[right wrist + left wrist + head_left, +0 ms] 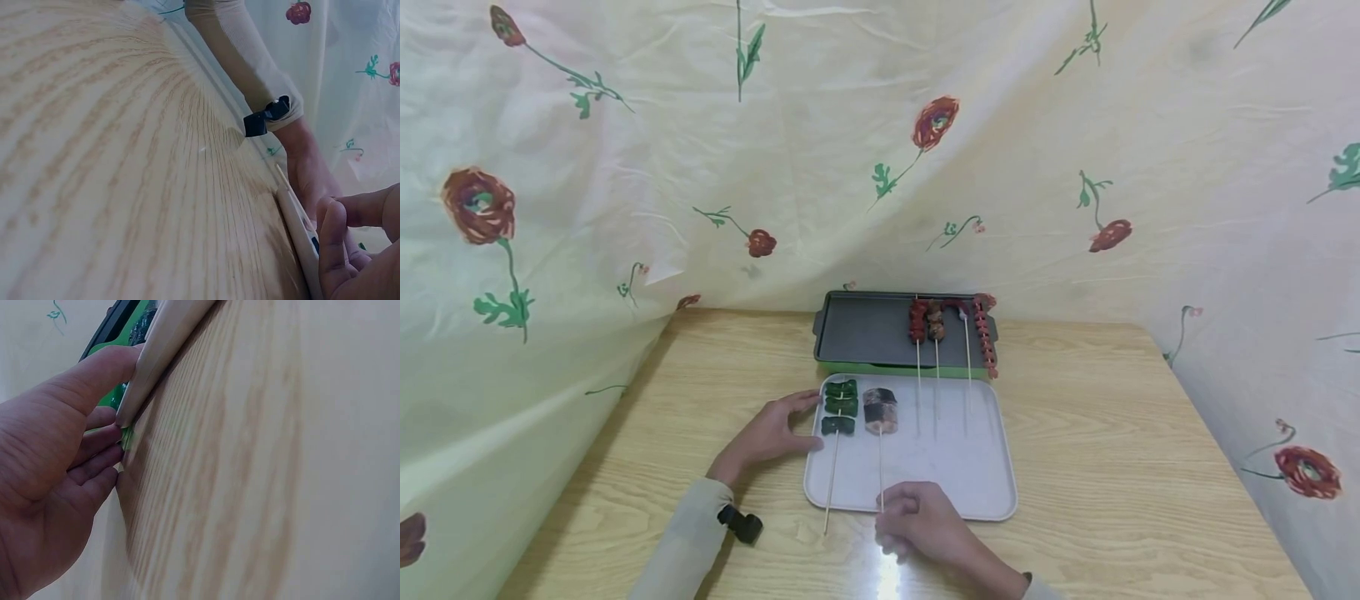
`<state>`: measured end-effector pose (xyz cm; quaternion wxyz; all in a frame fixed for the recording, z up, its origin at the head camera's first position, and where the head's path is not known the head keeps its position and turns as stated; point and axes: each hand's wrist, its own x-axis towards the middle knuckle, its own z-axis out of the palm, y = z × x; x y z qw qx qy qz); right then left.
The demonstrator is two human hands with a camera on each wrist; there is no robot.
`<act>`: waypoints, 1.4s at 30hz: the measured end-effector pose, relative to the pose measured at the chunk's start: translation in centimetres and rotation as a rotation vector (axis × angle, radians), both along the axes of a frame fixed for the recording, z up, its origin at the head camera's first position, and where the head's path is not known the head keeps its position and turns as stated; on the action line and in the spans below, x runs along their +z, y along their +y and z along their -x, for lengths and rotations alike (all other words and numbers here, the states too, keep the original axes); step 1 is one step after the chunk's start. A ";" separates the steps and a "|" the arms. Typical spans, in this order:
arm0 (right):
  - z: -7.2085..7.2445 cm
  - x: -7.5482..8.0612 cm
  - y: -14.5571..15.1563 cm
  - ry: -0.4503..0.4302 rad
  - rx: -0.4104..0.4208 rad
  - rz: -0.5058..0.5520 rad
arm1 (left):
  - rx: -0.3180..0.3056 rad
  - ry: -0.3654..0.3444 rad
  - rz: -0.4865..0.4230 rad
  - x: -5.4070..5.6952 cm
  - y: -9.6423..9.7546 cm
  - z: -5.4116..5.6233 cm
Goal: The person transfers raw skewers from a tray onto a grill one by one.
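My right hand (pixel 921 521) pinches the lower stick of a skewer (pixel 880 412) with grey, dark-banded pieces, apparently fish, which lies on the white tray (pixel 940 475). In the right wrist view, the thumb and index finger of that hand (pixel 359 244) meet just over the tray's edge. Left of this skewer is one with green pepper pieces (pixel 840 408), its stick jutting past the tray's front rim. My left hand (pixel 778 433) touches the tray's left edge with thumb and fingertips spread along it; the left wrist view shows the hand (pixel 69 437) with fairly straight fingers at the rim.
Behind the tray stands a dark grill pan (pixel 868 329) with a green base. Several skewers, including a red one (pixel 918 321) and a brown meat one (pixel 936 321), lie on its right half, sticks extending over the tray. A flowered cloth (pixel 820 167) surrounds the wooden table (pixel 1097 433).
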<state>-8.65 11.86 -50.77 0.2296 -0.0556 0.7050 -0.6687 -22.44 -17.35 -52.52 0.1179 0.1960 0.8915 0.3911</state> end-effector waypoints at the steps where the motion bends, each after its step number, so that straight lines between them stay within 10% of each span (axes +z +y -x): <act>1: 0.0 0.1 0.0 -0.001 0.003 -0.003 | 0.001 0.000 0.001 0.0 0.0 0.0; 14: -1.2 1.4 0.4 -0.049 0.011 0.003 | 0.008 -0.016 -0.006 -0.1 -0.2 0.0; 27: -2.4 3.7 0.7 0.107 0.052 -0.067 | 0.001 -0.008 -0.003 -0.1 -0.2 0.1; 42: -0.7 6.7 0.9 0.217 0.052 -0.119 | 0.010 -0.028 0.005 -0.3 -0.2 0.2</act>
